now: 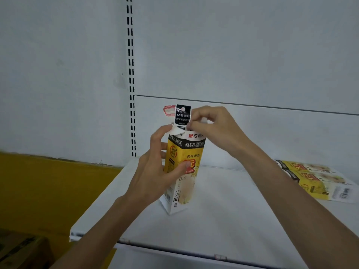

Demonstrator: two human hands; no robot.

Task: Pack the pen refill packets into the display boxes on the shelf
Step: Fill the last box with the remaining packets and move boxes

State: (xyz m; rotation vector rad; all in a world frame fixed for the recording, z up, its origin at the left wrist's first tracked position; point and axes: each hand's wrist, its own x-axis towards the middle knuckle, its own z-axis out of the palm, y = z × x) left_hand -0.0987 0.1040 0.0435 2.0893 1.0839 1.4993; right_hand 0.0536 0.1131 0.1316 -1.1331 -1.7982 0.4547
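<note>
Printed cardboard, glossy, in yellow, white and black: one display box (191, 152), a tall rectangular carton. It stands upright on one bottom corner and tilts slightly on the shelf (233, 210). The top is open, with its white flaps raised.

Head view, items:

- Pen refill packet (182, 115): a flat piece with a black header card and white lettering. It sticks up out of the box's open top, at the back. A red-outlined tab shows just beside it at upper left.
- Left hand (153, 171): wrapped round the box's left side, thumb pressed flat on the yellow front panel, fingers curled behind. The forefinger reaches up to touch the left flap (177, 131), a curled white paperboard edge.
- Right hand (213, 125): above the box's right top corner, fingers bent, thumb and fingertips pinching the right flap (204, 120), a small white piece.
- Flattened boxes (314, 179): the same yellow print with barcodes, lying flat and overlapped on the shelf, well apart to the right.
- Shelf: smooth white painted metal with a rolled front lip.
- Back panel (233, 55): matte white sheet, crossed by one horizontal seam.
- Slotted upright (131, 74): a white strip with paired black slots, running vertically behind the box.
- Brown carton (19, 249): corrugated, at lower left, below the shelf.
</note>
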